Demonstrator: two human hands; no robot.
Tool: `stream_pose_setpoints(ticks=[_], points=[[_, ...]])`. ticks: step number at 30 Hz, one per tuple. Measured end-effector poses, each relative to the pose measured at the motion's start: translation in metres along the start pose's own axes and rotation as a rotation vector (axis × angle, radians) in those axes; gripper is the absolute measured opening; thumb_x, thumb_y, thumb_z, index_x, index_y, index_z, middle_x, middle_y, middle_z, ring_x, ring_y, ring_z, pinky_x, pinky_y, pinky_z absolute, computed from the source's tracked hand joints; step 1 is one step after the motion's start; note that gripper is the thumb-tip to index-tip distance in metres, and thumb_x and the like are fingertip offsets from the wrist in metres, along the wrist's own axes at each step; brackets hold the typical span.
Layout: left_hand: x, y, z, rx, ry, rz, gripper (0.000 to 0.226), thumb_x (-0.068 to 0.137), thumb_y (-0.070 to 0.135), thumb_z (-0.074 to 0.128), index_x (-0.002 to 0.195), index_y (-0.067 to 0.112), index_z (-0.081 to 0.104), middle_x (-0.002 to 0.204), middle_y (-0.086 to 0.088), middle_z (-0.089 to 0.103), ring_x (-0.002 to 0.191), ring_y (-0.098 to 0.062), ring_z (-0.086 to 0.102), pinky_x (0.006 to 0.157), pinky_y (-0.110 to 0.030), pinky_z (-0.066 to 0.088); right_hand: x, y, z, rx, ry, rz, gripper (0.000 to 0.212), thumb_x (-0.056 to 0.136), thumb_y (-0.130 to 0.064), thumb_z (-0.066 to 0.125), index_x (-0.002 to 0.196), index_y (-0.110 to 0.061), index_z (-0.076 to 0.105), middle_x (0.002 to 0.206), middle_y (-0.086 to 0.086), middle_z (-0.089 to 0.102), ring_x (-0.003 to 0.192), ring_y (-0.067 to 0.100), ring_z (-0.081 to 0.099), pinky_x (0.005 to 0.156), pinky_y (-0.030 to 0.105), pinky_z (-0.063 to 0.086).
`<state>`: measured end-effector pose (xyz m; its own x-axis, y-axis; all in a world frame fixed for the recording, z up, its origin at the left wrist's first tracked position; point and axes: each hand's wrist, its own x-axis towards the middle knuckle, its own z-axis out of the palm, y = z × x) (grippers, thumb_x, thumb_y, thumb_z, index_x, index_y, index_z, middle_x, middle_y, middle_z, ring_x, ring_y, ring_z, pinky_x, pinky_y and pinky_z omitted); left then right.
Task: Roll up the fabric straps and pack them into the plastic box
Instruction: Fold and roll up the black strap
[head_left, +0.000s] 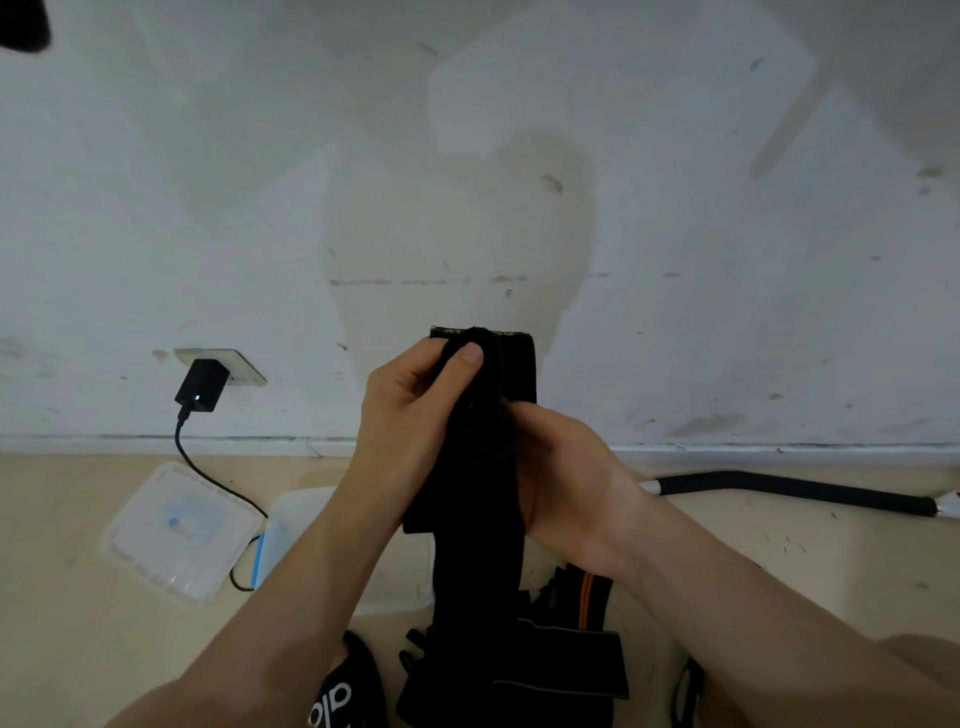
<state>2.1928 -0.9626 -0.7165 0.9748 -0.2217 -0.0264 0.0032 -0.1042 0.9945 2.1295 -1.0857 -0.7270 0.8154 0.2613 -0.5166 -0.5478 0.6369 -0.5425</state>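
The left hand pinches the top of a black strap, lifted so its length hangs free for rolling; the right hand grips it just beside. Below the strap, the box waits on the floor, lid off beside it.

Left hand and right hand raised, fingers curled.
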Motion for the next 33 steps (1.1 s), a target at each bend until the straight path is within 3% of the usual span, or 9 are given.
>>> stream_pose_setpoints(ticks=[3,7,10,12,15,20,24,29,33], points=[[0.000,-0.001,-0.001,0.010,-0.007,0.013,0.018,0.100,0.020,0.063,0.085,0.014,0.072,0.074,0.005,0.066,0.071,-0.008,0.062,0.065,-0.019,0.049,-0.002,-0.001,0.003,0.029,-0.006,0.020,0.046,0.104,-0.030,0.047,0.135,0.001,0.062,0.121,0.019,0.063,0.110,0.034,0.060,0.103,0.045,0.049],[0.001,-0.002,-0.001,-0.010,-0.012,0.034,0.020,0.102,0.020,0.060,0.089,0.017,0.075,0.075,-0.010,0.068,0.067,-0.016,0.063,0.056,-0.026,0.050,-0.003,-0.004,0.002,0.022,-0.019,0.009,0.039,0.099,-0.033,0.054,0.124,-0.007,0.069,0.093,0.005,0.064,0.075,0.018,0.055,0.073,0.032,0.046],[0.003,-0.001,-0.005,-0.031,0.011,0.055,0.022,0.102,0.011,0.058,0.093,0.018,0.076,0.078,0.003,0.071,0.072,-0.007,0.065,0.063,-0.019,0.050,-0.002,-0.006,-0.001,-0.049,-0.001,-0.086,0.029,0.085,-0.024,0.067,0.107,-0.006,0.071,0.083,0.001,0.059,0.059,0.009,0.040,0.057,0.022,0.039],[0.005,-0.001,-0.008,-0.059,0.027,0.051,0.022,0.100,0.005,0.058,0.100,0.018,0.076,0.093,0.008,0.075,0.087,-0.004,0.069,0.073,-0.017,0.052,-0.004,-0.011,-0.003,-0.202,0.037,-0.175,0.010,0.086,-0.016,0.071,0.079,-0.012,0.065,0.066,0.001,0.047,0.053,0.009,0.036,0.051,0.022,0.036],[0.007,-0.004,-0.012,-0.044,0.056,0.038,0.033,0.092,-0.002,0.065,0.115,0.020,0.073,0.108,0.010,0.074,0.100,-0.008,0.071,0.080,-0.024,0.058,-0.011,-0.021,-0.011,-0.632,0.165,-0.339,0.025,0.094,-0.017,0.070,0.069,-0.018,0.065,0.054,-0.001,0.042,0.053,0.023,0.038,0.057,0.035,0.031],[0.012,-0.013,-0.015,-0.080,0.142,-0.050,0.041,0.092,0.008,0.073,0.128,0.027,0.066,0.122,0.006,0.069,0.110,-0.013,0.070,0.093,-0.029,0.058,-0.023,-0.045,-0.022,-0.669,0.251,-0.525,0.016,0.098,-0.011,0.064,0.084,-0.007,0.068,0.055,-0.008,0.048,0.048,0.011,0.040,0.051,0.022,0.031],[0.014,-0.012,-0.014,-0.157,0.129,-0.071,0.026,0.099,0.012,0.064,0.119,0.025,0.073,0.109,-0.001,0.073,0.109,-0.017,0.069,0.096,-0.035,0.058,-0.025,-0.056,-0.031,-0.645,0.294,-0.606,0.015,0.099,-0.008,0.061,0.098,0.003,0.070,0.053,-0.013,0.051,0.044,0.000,0.046,0.049,0.009,0.036],[0.015,-0.011,-0.011,-0.163,0.155,-0.082,0.026,0.104,0.013,0.053,0.108,0.024,0.077,0.110,0.004,0.073,0.110,-0.017,0.067,0.094,-0.040,0.058,-0.022,-0.056,-0.037,-0.917,0.366,-0.716,0.007,0.094,-0.018,0.070,0.093,-0.021,0.076,0.057,-0.021,0.052,0.052,0.005,0.039,0.054,0.010,0.033],[0.016,-0.012,-0.010,-0.151,0.187,-0.062,0.017,0.101,0.016,0.061,0.103,0.026,0.074,0.107,0.002,0.071,0.108,-0.018,0.067,0.089,-0.035,0.058,-0.019,-0.050,-0.040,-1.072,0.379,-0.754,0.010,0.095,-0.022,0.069,0.095,-0.030,0.074,0.086,-0.020,0.065,0.078,0.004,0.053,0.071,0.011,0.037]])
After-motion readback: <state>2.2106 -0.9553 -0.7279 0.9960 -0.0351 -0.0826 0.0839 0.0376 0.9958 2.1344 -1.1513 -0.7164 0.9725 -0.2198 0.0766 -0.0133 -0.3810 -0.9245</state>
